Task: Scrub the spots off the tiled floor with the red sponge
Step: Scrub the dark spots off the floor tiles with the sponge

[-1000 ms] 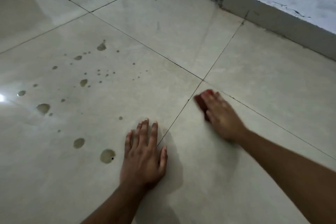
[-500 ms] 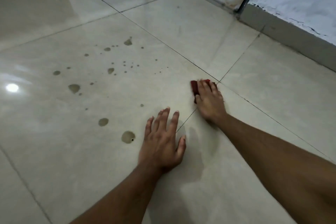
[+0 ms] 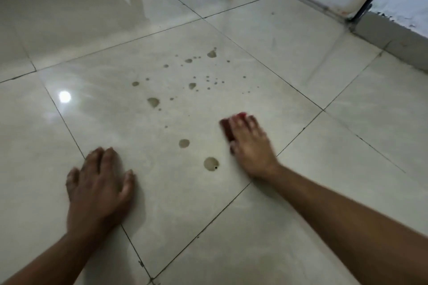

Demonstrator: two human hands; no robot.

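Pressing red sponge under my right hand, fingers flat, spots at nine o'clock, left hand spread on tiled floor.

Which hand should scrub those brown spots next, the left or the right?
The right hand. It already presses the red sponge onto the spotted tile, beside the nearest spot. The left hand lies flat on the floor, holding nothing.

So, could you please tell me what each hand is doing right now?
Left hand: open, flat on the tiled floor.
Right hand: open, pressing the red sponge down.
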